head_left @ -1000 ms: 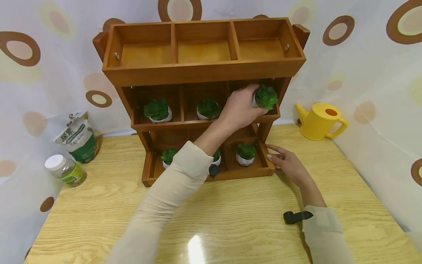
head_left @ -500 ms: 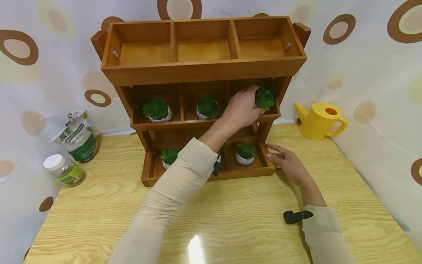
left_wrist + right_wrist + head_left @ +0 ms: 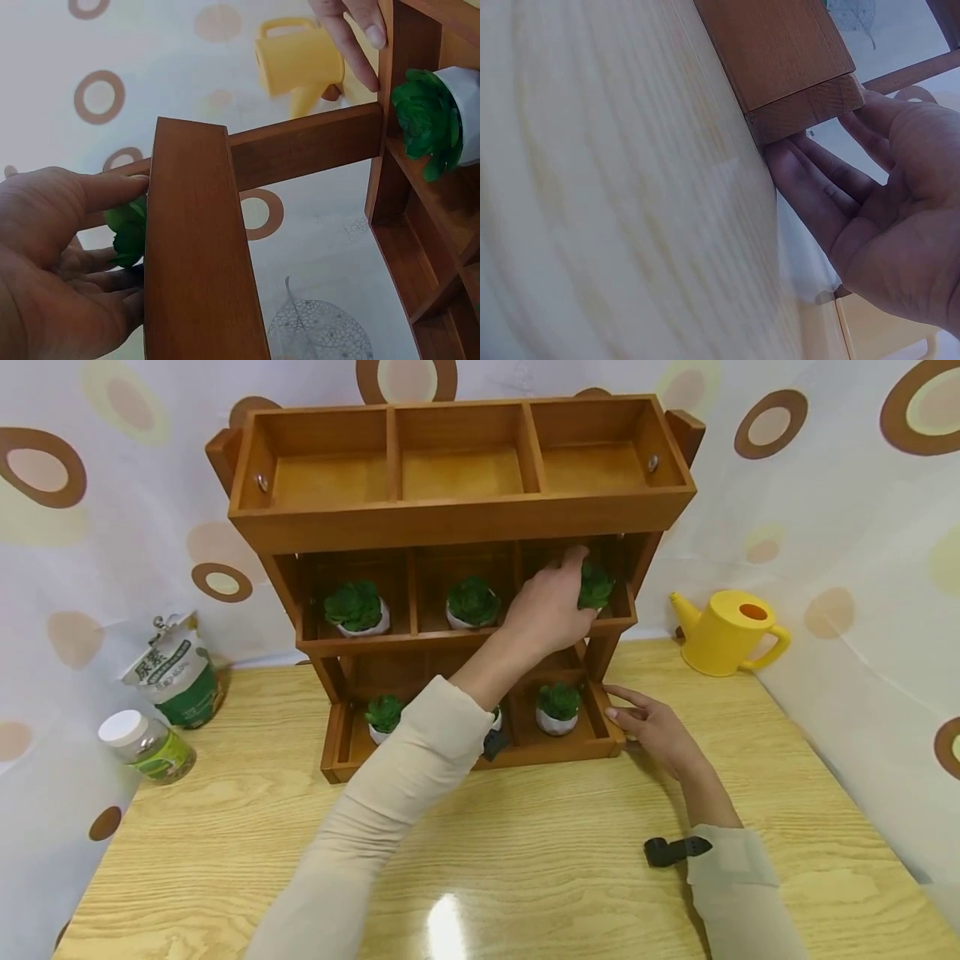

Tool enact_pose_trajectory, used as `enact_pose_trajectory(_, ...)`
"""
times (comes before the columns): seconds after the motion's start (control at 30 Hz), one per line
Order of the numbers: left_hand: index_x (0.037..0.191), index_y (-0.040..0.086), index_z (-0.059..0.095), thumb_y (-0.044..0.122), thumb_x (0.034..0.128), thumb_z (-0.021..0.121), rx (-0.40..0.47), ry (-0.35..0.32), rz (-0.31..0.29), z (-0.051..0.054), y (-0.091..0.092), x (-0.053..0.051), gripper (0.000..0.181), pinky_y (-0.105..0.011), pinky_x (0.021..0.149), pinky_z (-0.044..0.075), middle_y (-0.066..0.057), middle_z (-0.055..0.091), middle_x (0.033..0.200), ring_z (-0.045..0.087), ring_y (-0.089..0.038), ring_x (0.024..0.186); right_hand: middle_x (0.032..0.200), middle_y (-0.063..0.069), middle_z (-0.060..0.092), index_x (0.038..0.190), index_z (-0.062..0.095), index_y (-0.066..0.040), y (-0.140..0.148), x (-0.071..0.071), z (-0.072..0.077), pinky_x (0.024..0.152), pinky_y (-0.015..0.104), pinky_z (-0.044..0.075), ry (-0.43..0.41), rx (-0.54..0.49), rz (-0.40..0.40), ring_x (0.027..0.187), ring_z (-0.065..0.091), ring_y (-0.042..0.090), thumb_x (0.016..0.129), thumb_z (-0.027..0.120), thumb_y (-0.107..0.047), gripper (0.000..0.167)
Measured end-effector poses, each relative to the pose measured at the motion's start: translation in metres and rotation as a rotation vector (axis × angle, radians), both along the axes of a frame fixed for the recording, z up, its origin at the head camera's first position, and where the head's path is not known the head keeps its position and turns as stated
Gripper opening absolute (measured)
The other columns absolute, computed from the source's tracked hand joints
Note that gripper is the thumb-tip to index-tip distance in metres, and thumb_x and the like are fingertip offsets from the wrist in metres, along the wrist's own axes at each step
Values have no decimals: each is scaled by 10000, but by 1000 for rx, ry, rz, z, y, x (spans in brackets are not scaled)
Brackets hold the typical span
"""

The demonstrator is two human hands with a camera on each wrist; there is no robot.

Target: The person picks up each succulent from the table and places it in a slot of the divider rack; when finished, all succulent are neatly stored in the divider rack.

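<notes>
In the head view, my left hand (image 3: 551,602) reaches into the right compartment of the wooden shelf's middle tier, holding a potted succulent (image 3: 596,587). The left wrist view shows thumb and fingers around its green leaves (image 3: 129,232); a front board hides the pot. My right hand (image 3: 654,731) rests against the right side of the wooden shelf (image 3: 465,522), low at the bottom tray. In the right wrist view, its fingers (image 3: 817,187) touch the tray's corner from outside. Two other succulents, a left one (image 3: 356,608) and a middle one (image 3: 472,603), sit in the middle tier.
Bottom-tier succulents include one at right (image 3: 557,708) and one at left (image 3: 384,717); my left sleeve partly covers another. A yellow watering can (image 3: 726,633) stands right of the shelf. To the left are a green-and-white bag (image 3: 180,677) and a white-capped jar (image 3: 147,747).
My left hand has lowered the potted succulent down and slightly left, deeper into the right middle compartment. The right hand stays against the shelf's side.
</notes>
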State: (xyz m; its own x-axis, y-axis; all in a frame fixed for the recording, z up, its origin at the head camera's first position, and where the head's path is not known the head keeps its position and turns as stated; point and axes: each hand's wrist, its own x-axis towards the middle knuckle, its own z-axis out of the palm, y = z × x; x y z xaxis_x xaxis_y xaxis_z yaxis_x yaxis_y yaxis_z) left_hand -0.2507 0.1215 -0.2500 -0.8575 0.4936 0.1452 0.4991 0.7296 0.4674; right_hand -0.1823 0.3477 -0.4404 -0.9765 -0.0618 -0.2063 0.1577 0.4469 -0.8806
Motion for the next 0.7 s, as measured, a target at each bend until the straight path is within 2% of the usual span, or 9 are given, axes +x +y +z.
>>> enact_pose_trajectory(0.07,1605,165,268,320,973,677,-1,4,-7,1,-1,0,768,-329,923,561,-56,509,1512,663,-202,1133,1559,222,445,1593,358,-263,0,-2,1,886,400,596,-1,-1,3,1413,461,398,1039,550,-426,609)
enact_pose_trajectory(0.2,1617,237,254,398,944,711,-31,41,-11,1,-7,5,829,-354,933,567,-3,424,1595,602,-192,1268,1561,223,441,1594,356,-262,1,-3,1,882,390,599,-1,3,8,1414,460,399,1038,551,-429,612)
enact_pose_trajectory(0.3,1621,280,239,474,926,711,-33,102,-25,-2,-15,14,863,-371,960,561,27,353,1644,502,-173,1398,1552,220,454,1597,346,-276,1,-1,-1,885,378,598,-3,14,10,1397,472,399,1040,546,-430,611)
enact_pose_trajectory(0.4,1615,289,266,513,930,690,35,170,-76,-7,-28,27,836,-375,1095,484,23,308,1667,357,-152,1509,1550,219,456,1600,333,-293,3,2,-1,903,399,593,0,43,9,1383,481,398,1045,532,-437,607)
enact_pose_trajectory(0.5,1594,271,337,528,932,683,164,229,-149,-19,-47,44,789,-376,1187,388,14,328,1660,301,-137,1537,1548,230,453,1603,324,-298,6,5,0,914,429,589,17,94,12,1366,500,404,1049,512,-456,606)
enact_pose_trajectory(0.6,1569,245,399,515,920,708,272,268,-211,-36,-71,64,767,-416,1208,358,-6,368,1642,313,-154,1535,1513,249,487,1604,325,-277,11,8,1,895,417,591,43,170,16,1287,569,392,1053,496,-465,607)
enact_pose_trajectory(0.7,1558,240,420,498,899,741,304,268,-216,-55,-100,81,778,-469,1188,380,-20,391,1630,333,-184,1528,1471,273,524,1609,318,-245,16,12,3,893,426,581,66,248,34,1150,653,341,1066,476,-447,601)
